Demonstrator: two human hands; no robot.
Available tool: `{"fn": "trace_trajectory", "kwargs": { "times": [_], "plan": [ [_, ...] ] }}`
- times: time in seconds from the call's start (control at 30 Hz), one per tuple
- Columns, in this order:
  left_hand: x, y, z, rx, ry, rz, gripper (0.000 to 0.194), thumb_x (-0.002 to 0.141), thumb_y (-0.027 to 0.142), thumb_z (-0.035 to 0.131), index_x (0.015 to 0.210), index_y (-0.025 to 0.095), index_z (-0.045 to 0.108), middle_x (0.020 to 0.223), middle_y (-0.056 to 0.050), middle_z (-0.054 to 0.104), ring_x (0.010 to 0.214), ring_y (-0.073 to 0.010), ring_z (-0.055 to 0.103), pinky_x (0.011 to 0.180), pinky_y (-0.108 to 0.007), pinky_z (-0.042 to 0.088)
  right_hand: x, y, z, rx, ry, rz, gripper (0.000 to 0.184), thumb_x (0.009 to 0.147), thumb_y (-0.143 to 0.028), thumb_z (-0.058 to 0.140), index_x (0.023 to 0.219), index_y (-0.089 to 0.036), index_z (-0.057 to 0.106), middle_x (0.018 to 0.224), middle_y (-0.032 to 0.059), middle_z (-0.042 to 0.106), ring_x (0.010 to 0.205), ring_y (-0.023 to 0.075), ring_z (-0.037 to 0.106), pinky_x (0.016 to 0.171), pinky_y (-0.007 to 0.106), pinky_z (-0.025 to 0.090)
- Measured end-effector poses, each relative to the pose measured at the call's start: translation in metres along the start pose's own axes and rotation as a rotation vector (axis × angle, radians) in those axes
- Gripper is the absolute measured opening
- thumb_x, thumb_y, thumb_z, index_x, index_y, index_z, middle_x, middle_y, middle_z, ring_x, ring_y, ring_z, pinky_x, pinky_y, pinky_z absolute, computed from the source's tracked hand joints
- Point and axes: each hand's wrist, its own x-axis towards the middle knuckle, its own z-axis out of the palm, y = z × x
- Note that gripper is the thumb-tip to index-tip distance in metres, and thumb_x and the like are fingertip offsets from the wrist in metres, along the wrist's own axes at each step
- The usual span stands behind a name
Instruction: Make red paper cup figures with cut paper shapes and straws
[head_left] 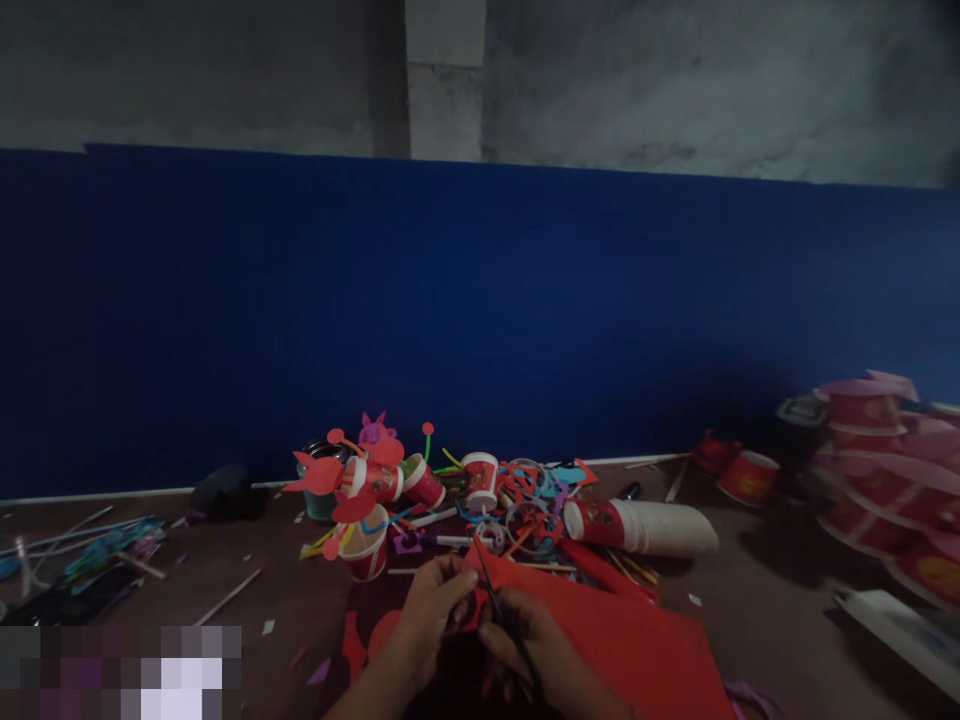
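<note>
My left hand [437, 610] pinches the edge of a sheet of red paper [637, 630] near its upper left corner. Around the handles of a pair of dark scissors [499, 605] my right hand [529, 645] is closed. The scissor blades point up and left, close to the left fingertips, at the paper's edge. The sheet spreads out to the right, partly beneath my right hand. Just left of my left wrist lie cut red paper pieces [384, 635]. Whether the blades are apart is hard to see in the dim light.
Beyond my hands are red paper cups [480, 480] with paper shapes, and a stack of nested cups [645, 527] on its side. Larger red and pink paper pieces [877, 470] pile up at right. Scraps and sticks [229, 597] litter the left. A blue panel [450, 300] stands behind the table.
</note>
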Motion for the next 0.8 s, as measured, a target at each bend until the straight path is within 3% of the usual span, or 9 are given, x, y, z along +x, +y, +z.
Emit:
{"fn": "trace_trajectory", "kwargs": {
  "times": [0.37,0.8],
  "plan": [
    [0.005,-0.002,-0.002,0.012,-0.042,-0.026,0.049,0.045,0.053,0.079,0.06,0.02,0.046,0.032,0.012,0.038,0.029,-0.0017,0.022,0.034,-0.017,0.007,0.002,0.005,-0.003,-0.063,0.021,0.011,0.041,0.075,-0.059,0.058,0.07,-0.019,0.047,0.048,-0.008,0.046,0.036,0.0051,0.043,0.033,0.014,0.03],
    [0.011,-0.006,-0.012,0.022,-0.126,-0.021,0.044,0.05,0.049,0.079,0.061,0.018,0.049,0.033,0.01,0.041,0.028,-0.0018,0.024,0.034,-0.019,0.01,-0.002,-0.013,-0.003,-0.069,0.05,0.077,0.039,0.07,-0.055,0.061,0.066,-0.02,0.044,0.045,-0.0094,0.041,0.032,0.0049,0.036,0.032,0.017,0.027]
  ]
}}
